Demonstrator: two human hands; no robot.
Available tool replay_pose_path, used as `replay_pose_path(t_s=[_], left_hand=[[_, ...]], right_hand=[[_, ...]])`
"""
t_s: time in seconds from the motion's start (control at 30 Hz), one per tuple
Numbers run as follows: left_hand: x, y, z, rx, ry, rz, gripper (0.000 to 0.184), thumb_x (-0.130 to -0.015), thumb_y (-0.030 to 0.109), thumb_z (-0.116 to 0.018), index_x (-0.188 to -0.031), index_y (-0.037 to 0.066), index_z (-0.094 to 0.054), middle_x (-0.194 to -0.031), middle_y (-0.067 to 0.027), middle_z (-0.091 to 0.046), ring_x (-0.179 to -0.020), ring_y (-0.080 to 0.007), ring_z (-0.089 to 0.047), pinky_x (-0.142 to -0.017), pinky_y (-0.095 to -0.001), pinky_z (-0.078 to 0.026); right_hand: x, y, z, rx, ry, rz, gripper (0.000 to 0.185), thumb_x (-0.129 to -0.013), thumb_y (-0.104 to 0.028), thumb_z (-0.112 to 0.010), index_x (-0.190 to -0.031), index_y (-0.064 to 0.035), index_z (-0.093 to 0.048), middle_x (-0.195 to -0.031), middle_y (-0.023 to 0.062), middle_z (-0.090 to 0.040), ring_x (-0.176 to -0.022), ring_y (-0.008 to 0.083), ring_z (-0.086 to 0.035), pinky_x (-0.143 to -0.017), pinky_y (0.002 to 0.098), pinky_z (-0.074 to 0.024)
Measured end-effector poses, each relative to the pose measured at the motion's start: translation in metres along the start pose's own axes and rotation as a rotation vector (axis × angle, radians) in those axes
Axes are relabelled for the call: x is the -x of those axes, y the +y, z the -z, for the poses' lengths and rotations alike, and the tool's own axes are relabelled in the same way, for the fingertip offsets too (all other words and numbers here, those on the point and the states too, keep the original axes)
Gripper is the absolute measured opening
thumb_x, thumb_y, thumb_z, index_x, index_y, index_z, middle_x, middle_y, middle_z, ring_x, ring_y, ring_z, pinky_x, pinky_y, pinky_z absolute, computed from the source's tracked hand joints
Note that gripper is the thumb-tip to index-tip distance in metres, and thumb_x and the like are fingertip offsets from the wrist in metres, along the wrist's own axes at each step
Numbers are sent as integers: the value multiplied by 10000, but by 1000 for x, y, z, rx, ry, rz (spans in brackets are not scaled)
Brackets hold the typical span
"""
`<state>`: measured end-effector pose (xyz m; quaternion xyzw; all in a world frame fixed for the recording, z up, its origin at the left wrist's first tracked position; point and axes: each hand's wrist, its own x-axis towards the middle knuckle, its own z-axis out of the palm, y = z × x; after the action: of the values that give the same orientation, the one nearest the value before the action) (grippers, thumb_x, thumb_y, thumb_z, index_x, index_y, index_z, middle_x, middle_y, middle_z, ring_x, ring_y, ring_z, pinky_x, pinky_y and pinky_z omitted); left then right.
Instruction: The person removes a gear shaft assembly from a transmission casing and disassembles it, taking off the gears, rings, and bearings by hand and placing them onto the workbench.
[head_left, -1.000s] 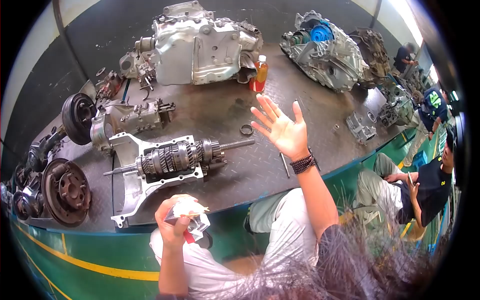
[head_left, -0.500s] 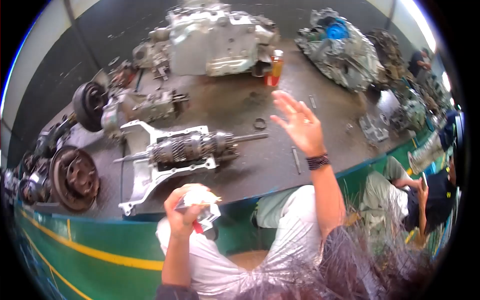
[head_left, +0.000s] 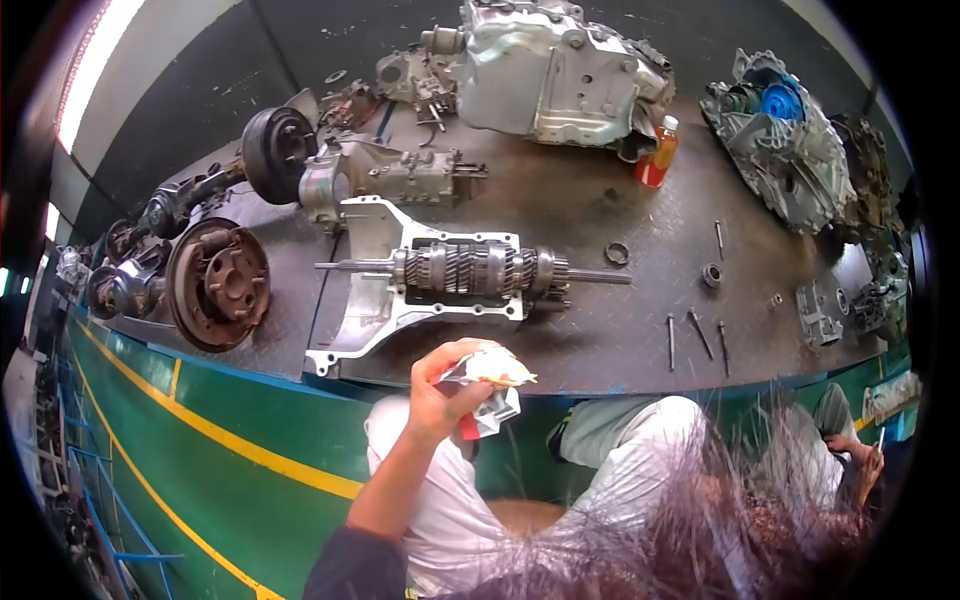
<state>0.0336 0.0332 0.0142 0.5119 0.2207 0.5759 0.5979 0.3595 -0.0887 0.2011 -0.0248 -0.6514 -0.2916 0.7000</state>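
Just below the centre of the frame, the left hand [head_left: 440,395] holds a white packet [head_left: 492,372] in front of the near edge of the desk [head_left: 600,330]. Its fingers [head_left: 447,356] curl over the upper side and the thumb presses from below, pinching the packet between them; this looks like a light grip, probably so the soft wrapping is not crushed. The right hand is out of view, so I cannot tell how its fingers stand.

At the centre, the gear set [head_left: 470,268] lies lengthwise in an open casing half [head_left: 360,330], which likely keeps it from rolling. A metal ring [head_left: 617,254] lies flat to its right, and a capped bottle [head_left: 657,155] stands upright beside the large housing [head_left: 540,85] at the top, perhaps to prevent leaks.

The packet looks crumpled and bright white on top, with a thin yellowish edge at its right, shiny greyish wrapping underneath and a red patch at its lower left; what it contains is too unclear to tell
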Motion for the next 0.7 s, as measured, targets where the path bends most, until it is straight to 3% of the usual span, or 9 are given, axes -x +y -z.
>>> replay_pose_path(t_s=[0.23, 0.7], left_hand=[[1, 3, 1, -56, 20, 65, 413, -920, 44, -828, -1306, -25, -698, -1235, -111, -745, -1105, -166, -717, -1017, -331, -552], [2, -2, 5, -43, 31, 76, 444, -912, 78, -844, -1315, -30, -692, -1220, -112, -753, -1092, -169, -723, -1007, -330, -559]], right_hand=[[-2, -12, 5, 33, 6, 16, 576, -1010, -317, -666, -1457, 16, -523, -1408, 137, -599, -1300, 282, -574, -1054, 407, -446], [-2, -32, 6, 54, 48, 41, 536, -975, -326, -712, -1360, 17, -564, -1323, 139, -617, -1287, 305, -559, -1022, 418, -434]])
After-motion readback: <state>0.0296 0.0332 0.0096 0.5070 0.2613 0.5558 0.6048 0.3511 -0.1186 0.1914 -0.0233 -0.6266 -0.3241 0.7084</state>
